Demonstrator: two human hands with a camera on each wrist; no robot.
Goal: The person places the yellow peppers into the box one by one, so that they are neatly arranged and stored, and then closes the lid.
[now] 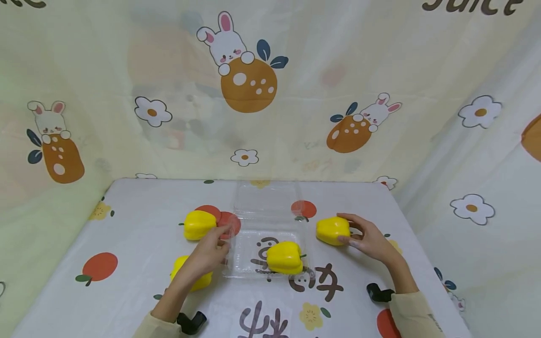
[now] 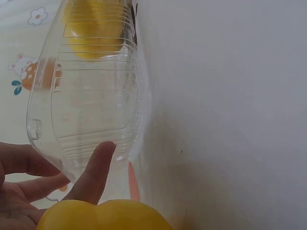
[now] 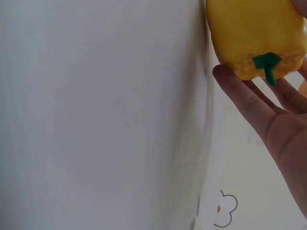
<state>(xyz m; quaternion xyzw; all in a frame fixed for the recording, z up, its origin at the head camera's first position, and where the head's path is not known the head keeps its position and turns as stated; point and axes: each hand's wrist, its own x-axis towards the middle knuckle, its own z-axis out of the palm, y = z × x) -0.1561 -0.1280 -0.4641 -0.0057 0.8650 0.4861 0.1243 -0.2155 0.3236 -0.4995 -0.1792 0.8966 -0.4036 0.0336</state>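
Note:
A clear plastic clamshell container [image 1: 245, 256] lies with its lid [image 1: 267, 197] folded back, away from me. One yellow bell pepper [image 1: 284, 258] sits in its right half, stem to the right. My left hand [image 1: 210, 251] holds the container's left edge, thumb [image 2: 98, 172] on one side and fingers on the other. To the right of the container, my right hand [image 1: 369, 238] grips another yellow bell pepper [image 1: 331, 231] between thumb and fingers, at its green-stemmed end [image 3: 267, 64].
Left of the container, a yellow bell pepper [image 1: 198, 225] rests at the back. Another yellow bell pepper [image 1: 203, 281] lies nearer me, partly hidden by my left forearm. A printed white cloth [image 1: 139, 225] covers the table, with a patterned curtain [image 1: 181, 141] behind it.

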